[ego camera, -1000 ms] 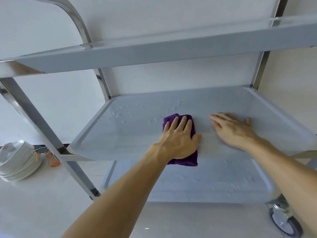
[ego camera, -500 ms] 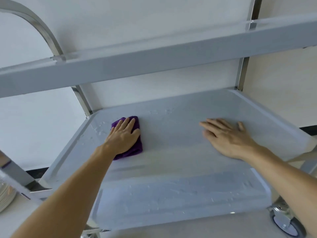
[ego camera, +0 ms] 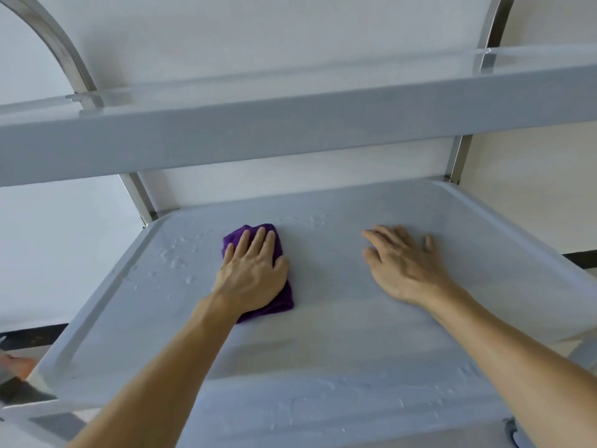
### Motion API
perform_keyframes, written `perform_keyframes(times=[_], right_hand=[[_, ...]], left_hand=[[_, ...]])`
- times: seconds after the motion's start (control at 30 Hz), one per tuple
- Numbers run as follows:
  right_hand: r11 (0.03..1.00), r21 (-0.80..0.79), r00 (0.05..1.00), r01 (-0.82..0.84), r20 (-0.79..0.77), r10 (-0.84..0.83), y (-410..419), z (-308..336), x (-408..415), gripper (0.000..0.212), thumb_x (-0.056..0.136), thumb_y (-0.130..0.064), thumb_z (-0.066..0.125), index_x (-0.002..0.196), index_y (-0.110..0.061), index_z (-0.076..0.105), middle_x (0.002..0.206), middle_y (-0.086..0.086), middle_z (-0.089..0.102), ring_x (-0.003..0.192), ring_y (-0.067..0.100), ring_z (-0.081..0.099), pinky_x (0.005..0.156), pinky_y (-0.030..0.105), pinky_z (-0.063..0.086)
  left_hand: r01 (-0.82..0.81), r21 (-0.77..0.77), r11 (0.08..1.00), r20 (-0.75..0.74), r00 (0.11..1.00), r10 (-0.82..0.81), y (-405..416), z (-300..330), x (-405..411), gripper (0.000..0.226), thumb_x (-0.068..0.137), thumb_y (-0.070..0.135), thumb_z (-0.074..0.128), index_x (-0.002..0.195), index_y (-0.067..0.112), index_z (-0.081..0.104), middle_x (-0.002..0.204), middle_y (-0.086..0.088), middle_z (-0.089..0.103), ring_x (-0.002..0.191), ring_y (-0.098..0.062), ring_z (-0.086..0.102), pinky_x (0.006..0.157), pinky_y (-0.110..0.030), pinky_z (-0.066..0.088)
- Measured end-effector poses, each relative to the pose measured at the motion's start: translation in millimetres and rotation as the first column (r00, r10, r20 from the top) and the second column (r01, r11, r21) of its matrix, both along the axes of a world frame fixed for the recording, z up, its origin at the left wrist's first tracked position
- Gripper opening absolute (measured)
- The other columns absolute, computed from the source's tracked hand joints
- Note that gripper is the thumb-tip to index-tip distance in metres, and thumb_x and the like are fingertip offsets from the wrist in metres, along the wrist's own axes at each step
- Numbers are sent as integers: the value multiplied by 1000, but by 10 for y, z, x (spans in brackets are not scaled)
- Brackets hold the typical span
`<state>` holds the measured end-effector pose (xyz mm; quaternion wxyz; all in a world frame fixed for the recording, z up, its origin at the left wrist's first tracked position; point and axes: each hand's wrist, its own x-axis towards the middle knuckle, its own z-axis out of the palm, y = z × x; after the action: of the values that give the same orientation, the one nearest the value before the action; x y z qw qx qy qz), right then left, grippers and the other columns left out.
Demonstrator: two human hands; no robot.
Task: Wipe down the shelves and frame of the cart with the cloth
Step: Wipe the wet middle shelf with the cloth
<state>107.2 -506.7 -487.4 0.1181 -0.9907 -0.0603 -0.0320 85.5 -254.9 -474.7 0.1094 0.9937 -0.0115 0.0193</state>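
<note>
Two bare forearms reach in from the bottom edge, one on each side. No sleeves show anywhere along them up to the frame edge. The left hand (ego camera: 253,276) and the right hand (ego camera: 402,265) are bare too, without gloves. No ring, watch or wristband shows on the visible backs of the hands or on the wrists. Fingernails are short and plain.

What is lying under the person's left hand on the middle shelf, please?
Under the left hand lies a purple cloth, pressed flat on the middle shelf; its edges show around the fingers. The shelf surface beneath the cloth is covered.
</note>
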Motion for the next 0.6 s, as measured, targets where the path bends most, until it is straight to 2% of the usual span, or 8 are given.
perform_keyframes(times=[0.17,0.27,0.43,0.6], right_hand=[[1000,-24,1000,8,7,-8,8,-5,21,49,105,-36,18,153,-31,23,163,-15,16,152,15,9,118,58,10],[999,-41,1000,-2,24,3,8,3,11,48,105,-37,17,152,-28,24,162,-13,19,152,16,10,117,59,12],[999,-39,1000,-8,13,8,-7,5,16,50,104,-37,15,154,-32,18,164,-15,13,153,15,8,118,58,10],[1000,-15,1000,1,0,-1,-14,-6,35,52,103,-41,14,154,-35,16,164,-19,9,152,13,6,120,56,6]], left_hand=[[224,-16,974,64,973,-223,-669,-70,98,61,102,42,19,158,19,8,166,4,-1,152,-18,-6,123,-40,-4],[295,-35,955,61,954,-292,-914,-69,371,59,102,39,20,157,20,12,166,5,4,152,-18,-2,123,-39,-2],[253,-47,966,-6,967,-253,-1035,42,1013,59,102,41,21,158,24,11,166,7,2,152,-14,-2,123,-39,-1],[153,-50,987,-20,988,-154,-498,19,1209,59,101,45,22,157,30,11,165,11,2,151,-10,-2,122,-35,-2]])
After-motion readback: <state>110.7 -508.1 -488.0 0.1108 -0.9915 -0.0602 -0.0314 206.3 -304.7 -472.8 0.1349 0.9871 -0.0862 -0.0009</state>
